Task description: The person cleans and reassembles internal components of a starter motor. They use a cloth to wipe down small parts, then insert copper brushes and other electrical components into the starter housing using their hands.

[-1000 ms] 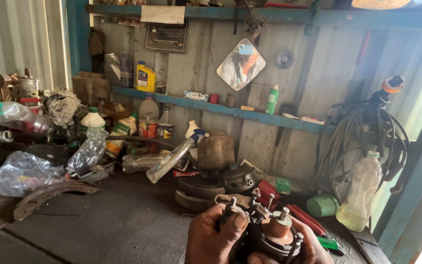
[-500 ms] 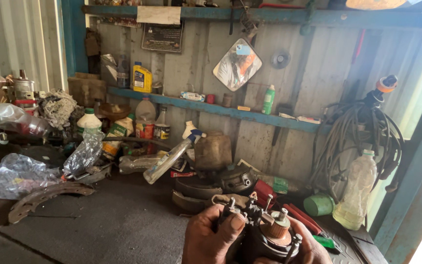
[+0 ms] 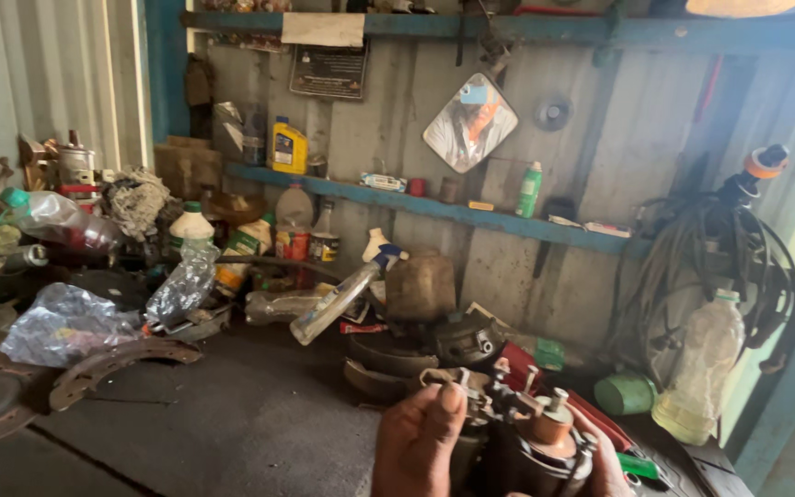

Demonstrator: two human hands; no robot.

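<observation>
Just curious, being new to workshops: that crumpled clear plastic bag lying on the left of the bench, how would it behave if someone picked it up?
The crumpled plastic bag would probably flop and sag, since its thin film already lies in loose folds. It looks light for its bulk, so a push would likely slide or crush it rather than roll it. What is inside cannot be made out.

Left hand [image 3: 416, 446] curled, thumb up; right hand [image 3: 600, 456] mostly hidden

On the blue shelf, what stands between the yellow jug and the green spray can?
In the head view, a flat pale packet, a small red pot and a dark tin stand between the yellow jug and the green spray can.
</observation>
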